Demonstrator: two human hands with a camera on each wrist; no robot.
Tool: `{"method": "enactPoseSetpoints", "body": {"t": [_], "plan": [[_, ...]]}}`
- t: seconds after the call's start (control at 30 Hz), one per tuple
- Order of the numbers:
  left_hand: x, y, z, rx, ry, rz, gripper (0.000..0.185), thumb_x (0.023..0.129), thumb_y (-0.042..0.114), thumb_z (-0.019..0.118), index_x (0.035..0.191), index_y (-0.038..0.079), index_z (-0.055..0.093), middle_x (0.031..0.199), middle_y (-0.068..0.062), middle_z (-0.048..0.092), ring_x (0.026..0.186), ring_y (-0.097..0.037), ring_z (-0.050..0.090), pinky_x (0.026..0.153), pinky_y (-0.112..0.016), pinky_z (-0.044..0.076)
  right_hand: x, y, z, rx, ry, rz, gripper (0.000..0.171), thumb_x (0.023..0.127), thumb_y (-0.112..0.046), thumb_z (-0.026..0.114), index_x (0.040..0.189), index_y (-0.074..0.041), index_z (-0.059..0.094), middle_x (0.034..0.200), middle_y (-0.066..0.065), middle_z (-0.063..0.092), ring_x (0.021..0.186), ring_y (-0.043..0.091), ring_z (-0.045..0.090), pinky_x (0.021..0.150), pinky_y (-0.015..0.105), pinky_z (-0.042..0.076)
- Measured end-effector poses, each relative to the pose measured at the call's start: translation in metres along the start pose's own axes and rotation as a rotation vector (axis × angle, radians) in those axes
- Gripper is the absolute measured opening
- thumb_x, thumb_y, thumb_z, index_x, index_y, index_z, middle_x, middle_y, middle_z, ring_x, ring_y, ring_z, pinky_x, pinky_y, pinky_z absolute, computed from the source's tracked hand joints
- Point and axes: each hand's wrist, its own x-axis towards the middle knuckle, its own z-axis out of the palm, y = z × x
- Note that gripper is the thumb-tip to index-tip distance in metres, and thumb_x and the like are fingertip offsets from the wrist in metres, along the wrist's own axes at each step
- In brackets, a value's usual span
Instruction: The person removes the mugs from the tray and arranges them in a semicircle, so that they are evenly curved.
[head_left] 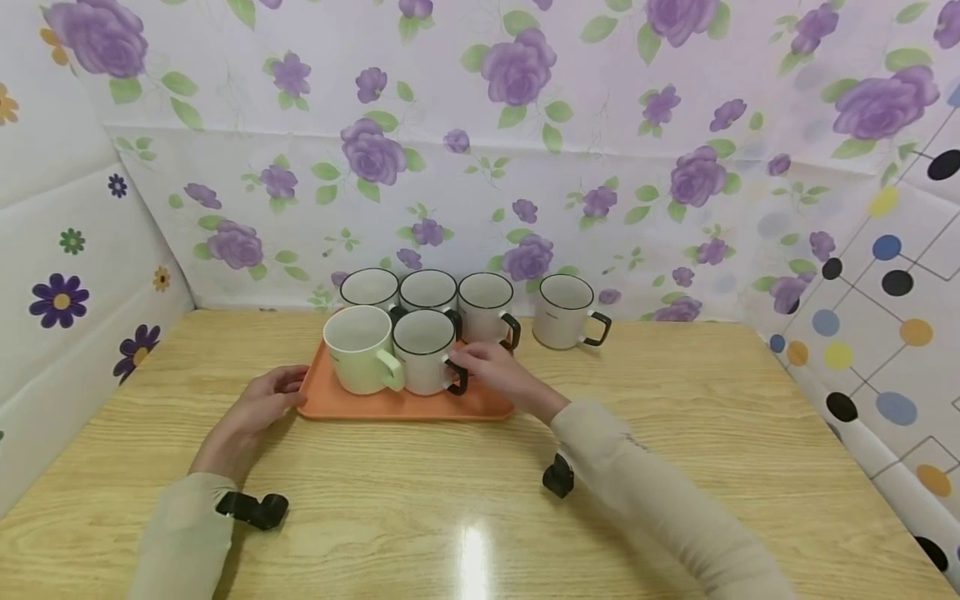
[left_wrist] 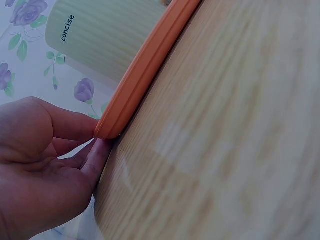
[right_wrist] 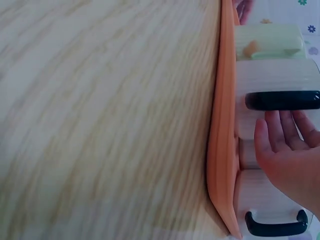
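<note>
An orange tray (head_left: 337, 407) lies on the wooden table with mugs standing on it. My left hand (head_left: 264, 404) is at the tray's left end; in the left wrist view its fingers and thumb pinch the tray's corner (left_wrist: 112, 127). A pale green mug (head_left: 358, 350) marked "concise" stands at the front left of the tray. Beside it is a white mug (head_left: 423, 354) with a dark rim and black handle (right_wrist: 282, 100). My right hand (head_left: 495, 367) is at that handle, its fingers fairly straight, fingertips close against the handle and mug side.
Three more white mugs with dark rims stand along the tray's back: left (head_left: 369, 287), middle (head_left: 427, 290) and right (head_left: 486, 300). Another white mug (head_left: 562, 312) stands off the tray, to its right. Flowered cloth (head_left: 450, 192) hangs behind the table (head_left: 390, 508).
</note>
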Motion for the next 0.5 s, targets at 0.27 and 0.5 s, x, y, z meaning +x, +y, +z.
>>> {"method": "enactPoseSetpoints", "body": {"t": [0.27,0.5], "plan": [[0.0,0.001,0.0,-0.003,-0.006,0.0,0.058,0.097,-0.001,0.047,0.147,-0.011,0.021,0.145,-0.034,0.028,0.131,-0.044,0.03,0.105,-0.053,0.028,0.003,0.004,0.011,0.045,0.017,0.013,0.035,0.101,-0.021,0.052,0.093,0.009,0.07,0.084,0.009,0.069,0.08,0.015,0.063,0.081,0.028,0.05],[0.0,0.0,-0.001,0.01,-0.011,0.027,0.057,0.097,-0.001,0.047,0.146,-0.013,0.022,0.144,-0.035,0.03,0.13,-0.043,0.033,0.102,-0.049,0.031,0.002,0.008,0.025,0.154,0.109,-0.031,0.033,0.1,-0.014,0.051,0.085,0.011,0.066,0.074,0.008,0.067,0.068,0.013,0.064,0.071,0.031,0.054]]}}
